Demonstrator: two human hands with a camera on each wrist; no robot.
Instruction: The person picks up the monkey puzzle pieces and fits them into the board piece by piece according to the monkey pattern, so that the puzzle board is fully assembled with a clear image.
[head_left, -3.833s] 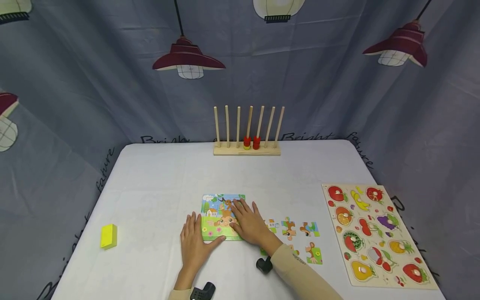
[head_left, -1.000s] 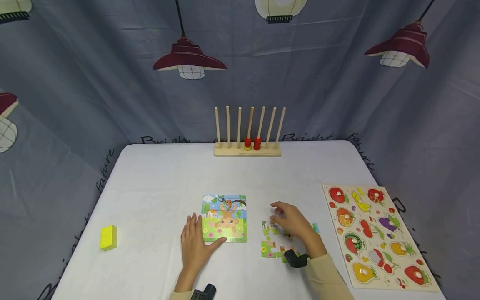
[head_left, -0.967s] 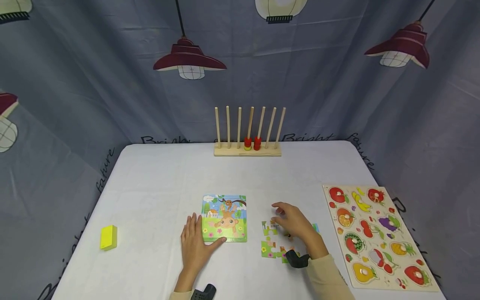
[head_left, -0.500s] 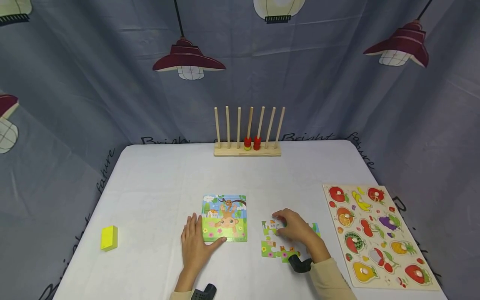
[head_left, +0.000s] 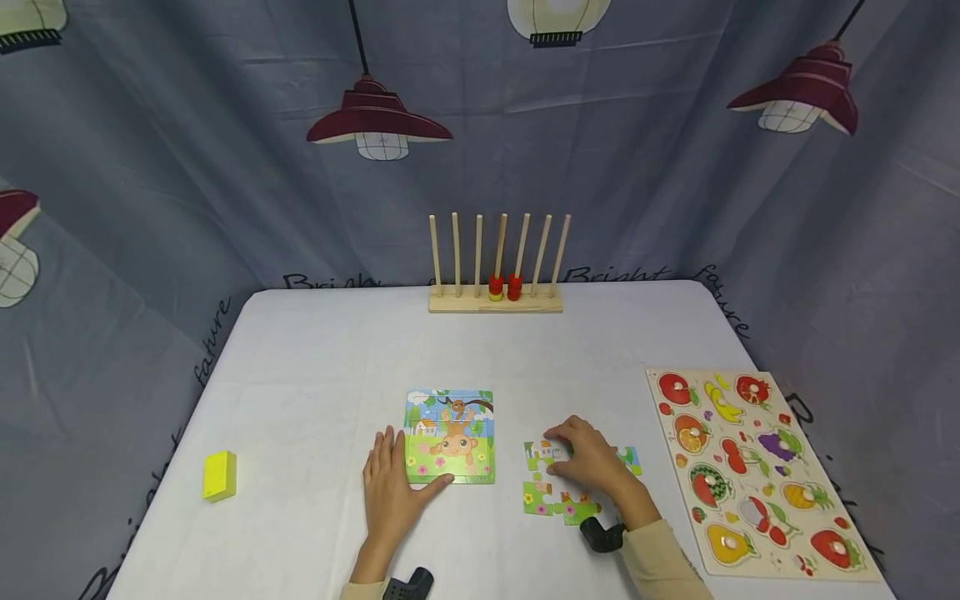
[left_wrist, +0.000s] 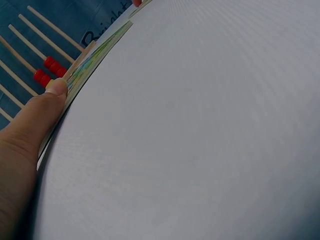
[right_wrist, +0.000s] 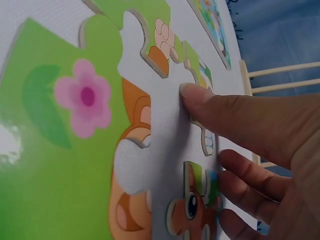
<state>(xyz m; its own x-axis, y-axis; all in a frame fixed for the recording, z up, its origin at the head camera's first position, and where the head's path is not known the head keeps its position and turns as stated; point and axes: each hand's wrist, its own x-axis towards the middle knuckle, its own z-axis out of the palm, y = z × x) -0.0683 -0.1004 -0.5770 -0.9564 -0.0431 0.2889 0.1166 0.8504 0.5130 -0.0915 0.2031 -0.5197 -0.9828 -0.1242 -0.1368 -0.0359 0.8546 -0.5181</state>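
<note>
A square monkey picture puzzle (head_left: 450, 437) lies left of the table's middle. My left hand (head_left: 393, 492) rests flat at its lower left corner, fingers straight along the left side and thumb against the near edge; the left wrist view shows that thumb (left_wrist: 47, 107) at the board's rim. My right hand (head_left: 596, 467) is over the loose jigsaw pieces (head_left: 536, 498), fingers bent, with a gap between thumb and fingertips. The right wrist view shows a piece with an eye (right_wrist: 191, 206) below the fingers and a pink-flower piece (right_wrist: 55, 100) close by. The palm hides some pieces.
A fruit peg board (head_left: 757, 475) lies at the right side of the table. Toward the back edge stands a wooden rack (head_left: 495, 305) of upright pegs with red and yellow beads. A yellow block (head_left: 220, 475) sits at far left. Grey curtains surround the table.
My right hand has left the puzzle board and come over the loose pieces to the right, lowering slightly toward the near side over the last second. My left hand stays put.
</note>
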